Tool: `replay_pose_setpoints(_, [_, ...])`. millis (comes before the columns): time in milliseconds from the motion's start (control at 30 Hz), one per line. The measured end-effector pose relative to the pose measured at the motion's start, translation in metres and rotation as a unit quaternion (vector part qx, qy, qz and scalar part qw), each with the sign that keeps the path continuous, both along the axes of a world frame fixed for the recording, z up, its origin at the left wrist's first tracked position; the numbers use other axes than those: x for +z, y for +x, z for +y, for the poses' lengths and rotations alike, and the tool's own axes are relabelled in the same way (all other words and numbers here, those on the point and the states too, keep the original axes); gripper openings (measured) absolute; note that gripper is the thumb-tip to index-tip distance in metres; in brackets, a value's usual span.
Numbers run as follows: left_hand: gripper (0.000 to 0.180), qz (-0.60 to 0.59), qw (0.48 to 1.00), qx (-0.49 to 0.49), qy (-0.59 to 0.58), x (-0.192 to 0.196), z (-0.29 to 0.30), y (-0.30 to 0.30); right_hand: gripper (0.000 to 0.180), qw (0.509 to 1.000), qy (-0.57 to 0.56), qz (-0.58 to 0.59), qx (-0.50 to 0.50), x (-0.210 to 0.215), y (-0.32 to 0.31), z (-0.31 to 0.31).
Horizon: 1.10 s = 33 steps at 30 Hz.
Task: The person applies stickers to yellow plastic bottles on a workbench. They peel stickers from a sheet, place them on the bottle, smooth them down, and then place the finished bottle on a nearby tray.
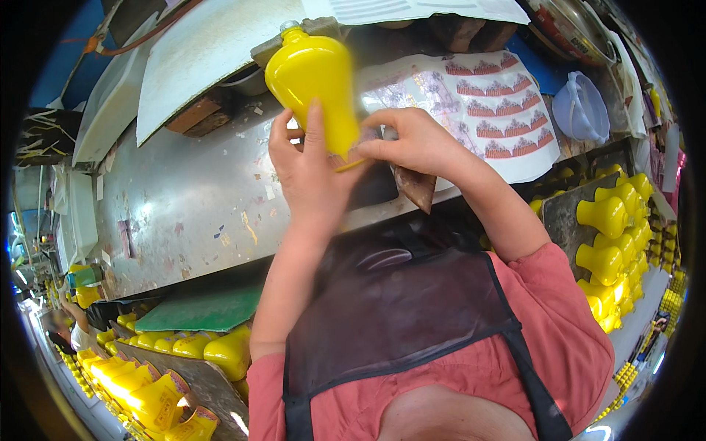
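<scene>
A glossy yellow vase (316, 70) with a narrow neck leans away over the workbench, its mouth end on a small block and its foot toward me. My left hand (312, 158) is closed around the lower part, thumb along its side. At the foot, my right hand (408, 140) pinches a small reddish decal (357, 153) with thumb and finger against the yellow surface. Below the right palm shows a brown wedge-shaped piece (415, 187); I cannot tell whether that hand also holds it. Right of the hands lies a white decal sheet (548, 158) with rows of curved red borders.
The metal workbench (176, 242) carries scraps of paper. A pale blue bucket (581, 110) stands at the right. Yellow vases (603, 261) crowd a board at the right, and more yellow vases (154, 400) with decals stand at lower left. Another person (77, 327) is at far left.
</scene>
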State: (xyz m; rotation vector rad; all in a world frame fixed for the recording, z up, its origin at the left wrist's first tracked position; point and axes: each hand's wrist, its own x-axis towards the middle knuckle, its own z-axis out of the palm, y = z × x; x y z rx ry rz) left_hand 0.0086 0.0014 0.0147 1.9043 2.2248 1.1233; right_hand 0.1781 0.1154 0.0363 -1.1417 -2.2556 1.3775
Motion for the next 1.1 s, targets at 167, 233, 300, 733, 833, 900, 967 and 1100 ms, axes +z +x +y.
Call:
replay_pose_setpoints(167, [0.115, -0.092, 0.994, -0.067, 0.006, -0.006, -0.006, -0.013, 0.038, 0.995, -0.093, 0.016, -0.011, 0.002, 0.005, -0.002])
replay_pose_setpoints(233, [0.110, -0.159, 0.982, -0.092, -0.035, -0.008, -0.011, -0.016, 0.034, 0.989, -0.136, 0.050, -0.015, 0.000, 0.005, -0.004])
replay_pose_setpoints(300, [0.099, -0.350, 0.930, -0.111, -0.018, -0.011, -0.007, -0.015, 0.031, 0.985, -0.154, 0.078, -0.014, -0.004, 0.004, -0.008])
replay_pose_setpoints(733, [0.079, -0.376, 0.925, -0.063, 0.007, -0.017, -0.003, -0.003, 0.018, 0.997, 0.034, 0.062, -0.036, -0.009, -0.005, -0.028])
replay_pose_setpoints(833, [0.078, -0.359, 0.931, -0.063, 0.006, -0.018, -0.004, -0.002, 0.020, 0.998, 0.012, 0.056, -0.022, -0.013, -0.003, -0.024])
replay_pose_setpoints(900, [0.080, -0.368, 0.928, -0.062, -0.004, -0.016, -0.004, -0.003, 0.021, 0.997, 0.030, 0.035, -0.059, -0.013, -0.001, -0.021])
replay_pose_setpoints(967, [0.085, -0.365, 0.929, -0.057, 0.004, -0.012, -0.004, -0.003, 0.023, 0.994, 0.046, 0.044, -0.093, -0.012, 0.000, -0.022])
replay_pose_setpoints(1100, [0.099, -0.127, 0.991, -0.035, 0.022, -0.004, -0.007, -0.001, 0.043, 0.994, 0.002, 0.058, -0.092, -0.002, -0.004, -0.029])
